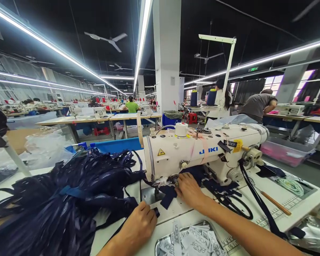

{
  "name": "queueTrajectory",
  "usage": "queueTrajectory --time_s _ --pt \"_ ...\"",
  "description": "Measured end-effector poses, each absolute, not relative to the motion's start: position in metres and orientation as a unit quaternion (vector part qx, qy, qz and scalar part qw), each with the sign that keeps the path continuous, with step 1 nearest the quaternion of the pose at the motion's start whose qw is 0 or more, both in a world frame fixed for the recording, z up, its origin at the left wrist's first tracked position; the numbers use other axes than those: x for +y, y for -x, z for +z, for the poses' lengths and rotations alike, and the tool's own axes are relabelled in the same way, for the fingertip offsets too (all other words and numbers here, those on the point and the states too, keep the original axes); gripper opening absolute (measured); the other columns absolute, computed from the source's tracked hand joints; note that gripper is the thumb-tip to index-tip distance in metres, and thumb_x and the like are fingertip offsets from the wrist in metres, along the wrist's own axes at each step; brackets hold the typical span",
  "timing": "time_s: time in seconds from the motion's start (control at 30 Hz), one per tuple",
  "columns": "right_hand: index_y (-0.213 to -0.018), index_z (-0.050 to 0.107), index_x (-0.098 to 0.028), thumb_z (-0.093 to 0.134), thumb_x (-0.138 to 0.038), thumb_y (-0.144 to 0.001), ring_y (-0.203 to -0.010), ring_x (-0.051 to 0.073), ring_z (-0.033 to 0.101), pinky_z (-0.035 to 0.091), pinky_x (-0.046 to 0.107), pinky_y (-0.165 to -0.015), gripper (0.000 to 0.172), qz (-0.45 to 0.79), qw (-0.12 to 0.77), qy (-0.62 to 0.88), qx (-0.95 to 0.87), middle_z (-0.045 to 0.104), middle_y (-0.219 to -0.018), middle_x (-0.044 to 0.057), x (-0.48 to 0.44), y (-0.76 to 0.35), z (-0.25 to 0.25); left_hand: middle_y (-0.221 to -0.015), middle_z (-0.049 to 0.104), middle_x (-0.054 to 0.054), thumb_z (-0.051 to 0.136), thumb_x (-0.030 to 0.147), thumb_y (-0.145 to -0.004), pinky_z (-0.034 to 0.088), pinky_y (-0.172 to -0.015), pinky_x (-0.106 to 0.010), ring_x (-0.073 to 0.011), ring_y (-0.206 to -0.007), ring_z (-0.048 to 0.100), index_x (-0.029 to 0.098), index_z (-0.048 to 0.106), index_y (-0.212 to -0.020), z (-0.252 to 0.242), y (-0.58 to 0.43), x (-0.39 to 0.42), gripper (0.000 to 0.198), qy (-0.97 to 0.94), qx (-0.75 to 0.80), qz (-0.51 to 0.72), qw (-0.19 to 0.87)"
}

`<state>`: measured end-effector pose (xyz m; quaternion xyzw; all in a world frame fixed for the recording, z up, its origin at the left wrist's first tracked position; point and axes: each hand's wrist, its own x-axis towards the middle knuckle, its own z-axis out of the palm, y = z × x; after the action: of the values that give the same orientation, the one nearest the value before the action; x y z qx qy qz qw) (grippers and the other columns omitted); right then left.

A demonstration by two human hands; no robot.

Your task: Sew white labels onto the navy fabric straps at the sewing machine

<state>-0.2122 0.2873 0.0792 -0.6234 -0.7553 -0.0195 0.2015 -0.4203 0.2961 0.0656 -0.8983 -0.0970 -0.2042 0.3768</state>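
My left hand is closed in front of the sewing machine, around a narrow navy strap whose short end pokes out past the fingers. Close to the needle area, my right hand has bent fingers at the edge of a small navy fabric piece. The fingertips are partly hidden, beside a metal tension spring. Left of the machine lies a big heap of navy straps, tied with a blue band. A metal tray of white printed labels sits nearest me.
Black scissors, a wooden-handled tool and a coil of pale green elastic lie to the right. Navy thread cones stand behind the machine. Other people work at tables farther back.
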Motion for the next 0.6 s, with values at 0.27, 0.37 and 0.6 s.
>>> queueTrajectory --time_s 0.27,0.37,0.6 --pt "-0.087 0.054 -0.013 0.054 -0.024 -0.075 -0.094 0.024 0.051 0.038 0.038 -0.088 0.016 -0.095 0.197 0.531 -0.819 0.056 -0.095 0.01 0.273 0.255 0.062 -0.056 0.055 -0.001 0.048 0.003 -0.071 0.025 -0.064 -0.031 -0.015 -0.054 0.043 0.013 0.055 -0.061 0.061 0.422 0.297 0.016 0.896 -0.108 -0.196 0.384" --pt "-0.084 0.055 -0.013 0.049 -0.015 -0.077 -0.093 0.024 0.052 0.038 0.038 -0.088 0.009 -0.151 0.177 0.517 -0.824 0.056 -0.09 0.009 0.277 0.256 0.055 -0.058 0.056 -0.001 0.047 0.003 -0.072 0.026 -0.062 -0.031 -0.0152 -0.054 0.043 0.013 0.055 -0.062 0.06 0.423 0.297 0.016 0.898 -0.114 -0.196 0.376" --pt "-0.083 0.058 -0.011 0.042 -0.009 -0.078 -0.086 0.021 0.055 0.041 0.03 -0.073 0.016 -0.039 0.114 0.536 -0.836 0.059 -0.092 0.01 0.286 0.247 0.068 -0.056 0.054 -0.001 0.038 0.0 -0.076 0.029 -0.06 -0.031 -0.015 -0.051 0.044 0.013 0.054 -0.066 0.058 0.423 0.3 0.023 0.889 -0.115 -0.235 0.376"
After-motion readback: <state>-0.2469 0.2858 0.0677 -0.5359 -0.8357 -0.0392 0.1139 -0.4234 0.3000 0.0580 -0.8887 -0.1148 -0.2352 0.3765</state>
